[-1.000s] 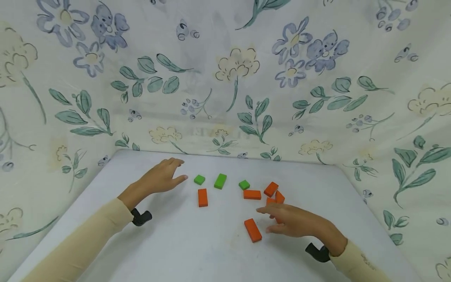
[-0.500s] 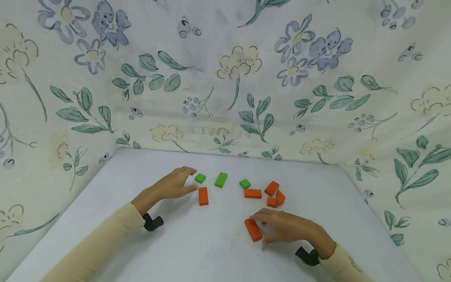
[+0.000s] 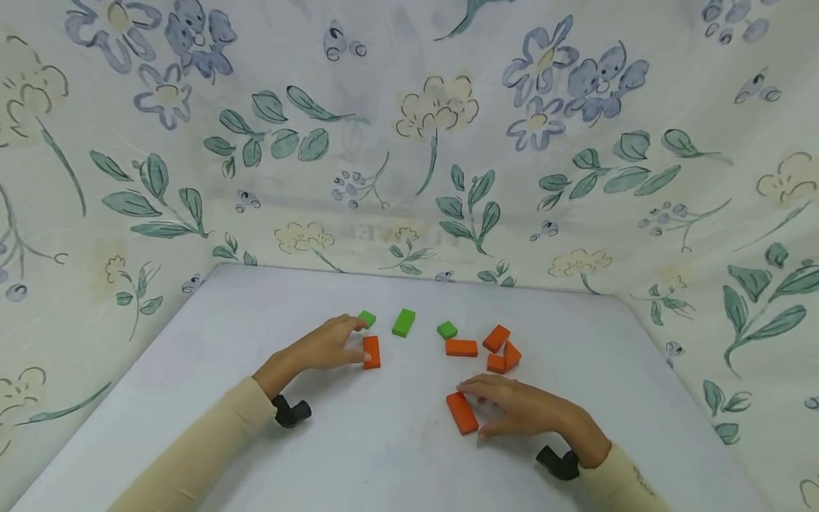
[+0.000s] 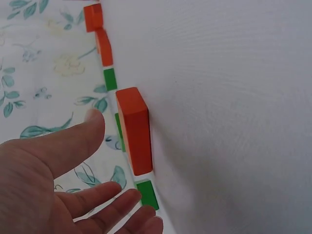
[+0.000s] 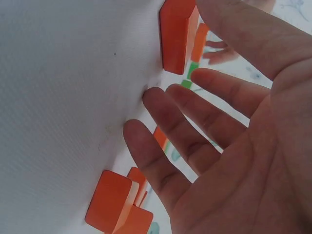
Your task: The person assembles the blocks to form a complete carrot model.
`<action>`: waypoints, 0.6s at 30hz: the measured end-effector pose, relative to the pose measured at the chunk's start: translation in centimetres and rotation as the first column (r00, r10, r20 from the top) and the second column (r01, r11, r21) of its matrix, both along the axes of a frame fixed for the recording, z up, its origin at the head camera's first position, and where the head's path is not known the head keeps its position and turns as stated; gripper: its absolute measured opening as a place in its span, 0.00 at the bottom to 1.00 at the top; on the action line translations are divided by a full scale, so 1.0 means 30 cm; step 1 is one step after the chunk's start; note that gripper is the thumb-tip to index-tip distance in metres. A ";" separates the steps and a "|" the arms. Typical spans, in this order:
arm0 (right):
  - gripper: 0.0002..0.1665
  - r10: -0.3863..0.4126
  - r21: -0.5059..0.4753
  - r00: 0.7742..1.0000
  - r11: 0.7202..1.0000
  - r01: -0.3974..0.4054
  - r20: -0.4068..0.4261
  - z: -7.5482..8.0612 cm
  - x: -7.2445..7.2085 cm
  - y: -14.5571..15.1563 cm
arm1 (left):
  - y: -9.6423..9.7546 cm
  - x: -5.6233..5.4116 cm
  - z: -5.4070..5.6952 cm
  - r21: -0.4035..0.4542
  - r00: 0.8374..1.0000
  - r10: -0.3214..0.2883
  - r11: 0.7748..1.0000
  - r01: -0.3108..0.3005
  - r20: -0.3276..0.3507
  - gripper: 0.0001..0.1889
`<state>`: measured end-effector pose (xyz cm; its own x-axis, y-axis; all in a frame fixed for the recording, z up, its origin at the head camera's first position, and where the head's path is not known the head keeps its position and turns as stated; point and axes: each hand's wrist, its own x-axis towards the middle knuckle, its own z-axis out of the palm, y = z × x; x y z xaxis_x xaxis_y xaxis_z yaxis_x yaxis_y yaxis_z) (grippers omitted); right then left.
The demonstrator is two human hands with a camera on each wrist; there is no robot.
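My left hand [image 3: 329, 345] reaches in from the left with thumb and fingers spread. Its thumb tip overlaps an orange rectangular block [image 3: 373, 348] in the head view, and its fingertips reach a small green block [image 3: 367, 317] behind. In the left wrist view a gap shows between the thumb and that orange block [image 4: 136, 136]. Over on the right, my right hand [image 3: 521, 409] hovers low beside another orange rectangular block [image 3: 463, 413], index fingertip at the block's far end and thumb by its near right corner. The right wrist view shows the palm and fingers [image 5: 161, 117] loosely extended, holding nothing.
Behind lie a green rectangular block [image 3: 404, 322], a small green block [image 3: 447, 329] and a flat orange block [image 3: 461, 348]. Several orange pieces [image 3: 496, 338] cluster beyond my right hand. A floral cloth [image 3: 384, 242] hangs behind the white tabletop [image 3: 384, 441].
My left hand has moved right, up to the left orange block. My right hand has shifted left and nearer, to the front orange block. The blocks lie as before.
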<state>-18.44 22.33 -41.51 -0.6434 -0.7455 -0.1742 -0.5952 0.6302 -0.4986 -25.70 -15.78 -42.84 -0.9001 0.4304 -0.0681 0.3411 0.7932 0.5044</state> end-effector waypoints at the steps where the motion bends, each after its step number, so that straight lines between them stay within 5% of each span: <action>1: 0.42 -0.003 -0.002 1.000 1.000 0.003 0.006 -0.002 -0.002 0.000 | 0.003 0.000 -0.006 0.003 1.000 0.006 1.000 -0.006 0.011 0.35; 9: 0.43 0.001 0.012 1.000 1.000 -0.001 -0.012 -0.021 0.000 -0.010 | 0.012 0.011 -0.061 -0.005 0.999 0.031 1.000 -0.031 0.029 0.44; 18: 0.42 -0.001 0.010 0.998 1.000 0.002 -0.058 -0.035 -0.006 -0.005 | 0.018 0.017 -0.078 0.054 1.000 0.028 0.998 -0.028 0.000 0.38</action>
